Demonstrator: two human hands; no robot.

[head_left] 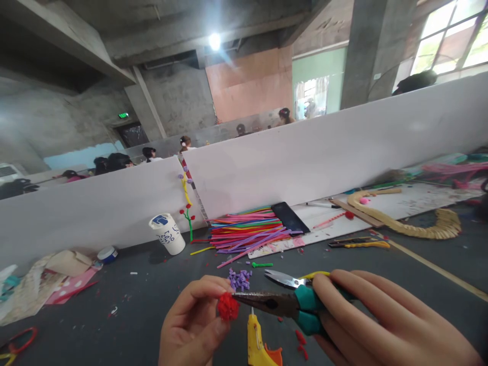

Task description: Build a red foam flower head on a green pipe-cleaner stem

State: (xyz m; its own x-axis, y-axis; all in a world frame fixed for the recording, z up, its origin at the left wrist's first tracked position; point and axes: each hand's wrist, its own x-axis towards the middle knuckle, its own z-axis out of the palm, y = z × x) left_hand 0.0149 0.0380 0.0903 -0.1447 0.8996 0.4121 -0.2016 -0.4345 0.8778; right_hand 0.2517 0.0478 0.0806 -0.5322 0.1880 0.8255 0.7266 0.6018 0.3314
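Between the thumb and fingers of my left hand (198,320) is a small fuzzy red ball (228,306). My right hand (381,320) is wrapped round the teal handles of long-nose pliers (270,303). The tips of the pliers touch the top of the red ball. Just behind them lie small purple pieces (239,279) and a second pair of pliers (285,279) with yellow on its handle. Below the pliers' jaws is a yellow glue gun (256,338) with an orange trigger. Small red pieces (301,339) lie to its right.
Colourful fuzzy stems (247,231) lie beside a dark tray (290,217) near the white partition (290,162). A white cup (168,234) stands left of them. A yellow cutter (358,243) lies at right, scissors (19,345) at lower left. People sit beyond the partition.
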